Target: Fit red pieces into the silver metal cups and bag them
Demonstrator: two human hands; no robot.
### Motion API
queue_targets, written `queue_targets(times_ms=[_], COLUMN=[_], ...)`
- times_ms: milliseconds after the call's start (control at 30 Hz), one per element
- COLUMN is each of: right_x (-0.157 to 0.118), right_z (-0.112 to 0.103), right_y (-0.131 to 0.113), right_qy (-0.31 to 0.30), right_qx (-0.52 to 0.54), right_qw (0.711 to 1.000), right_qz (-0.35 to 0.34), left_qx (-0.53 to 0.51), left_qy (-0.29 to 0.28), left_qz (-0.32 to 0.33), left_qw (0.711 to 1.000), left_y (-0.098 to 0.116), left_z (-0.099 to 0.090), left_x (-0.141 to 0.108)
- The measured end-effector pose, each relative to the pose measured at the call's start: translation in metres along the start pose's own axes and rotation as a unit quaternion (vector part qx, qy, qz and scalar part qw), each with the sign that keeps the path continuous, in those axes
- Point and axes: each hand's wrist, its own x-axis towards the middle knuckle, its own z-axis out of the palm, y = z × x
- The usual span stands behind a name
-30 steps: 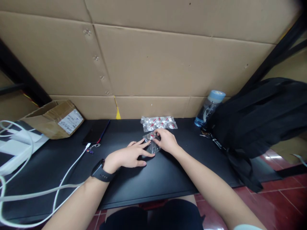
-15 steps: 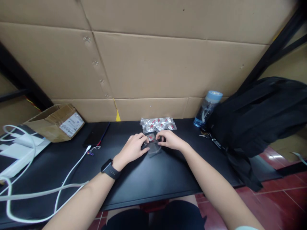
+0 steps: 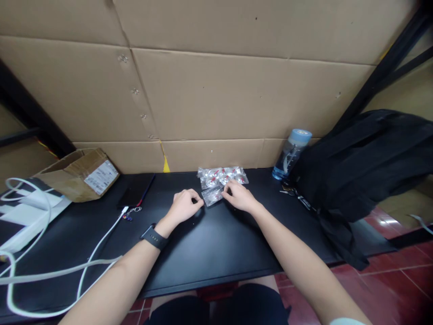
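A small clear plastic packet (image 3: pixel 212 196) lies on the black tabletop between my hands, its contents too blurred to name. At its right edge, my right hand (image 3: pixel 238 197) has thumb and fingers closed on the plastic. Just left of the packet, my left hand (image 3: pixel 185 206) has its thumb and forefinger pressed together; whether anything is between the fingertips cannot be made out. Behind the packet sits a row of clear packets (image 3: pixel 216 175) holding shiny round pieces with red marks. My right fingers partly cover the front of that row.
To the right stand a blue-lidded water bottle (image 3: pixel 292 153) and a black backpack (image 3: pixel 368 162), with keys (image 3: pixel 287 188) beside them. On the left are an open cardboard box (image 3: pixel 79 174), a phone (image 3: pixel 135 192) and white cables (image 3: pixel 84 266). A cardboard wall (image 3: pixel 216 99) closes the back.
My left hand has drawn back a little to the left, off the packet. The packet now lies turned and nearer the row behind, with my right hand still at its right side.
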Motion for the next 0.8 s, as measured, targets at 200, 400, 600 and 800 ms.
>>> queue_targets(times_ms=[200,400,600,800], right_x=[0.0,-0.001,-0.001,0.001], right_z=[-0.018,0.003,0.012,0.011], right_y=[-0.009,-0.007,-0.009,-0.003], right_qy=[-0.053,-0.105,-0.061,-0.061], right_qx=[0.066,0.006,-0.001,0.193], right_qw=[0.981,0.979,0.989,0.977], right_qz=[-0.175,-0.177,-0.136,-0.071], left_qx=[-0.009,-0.056,0.021,-0.059], left_qy=[0.065,0.132,0.02,0.025], left_qz=[0.057,0.095,0.097,0.03], left_qw=[0.996,0.985,0.995,0.998], left_y=[0.013,0.023,0.013,0.006], left_z=[0.005,0.0,0.014,0.01], left_x=[-0.005,-0.011,-0.01,-0.003])
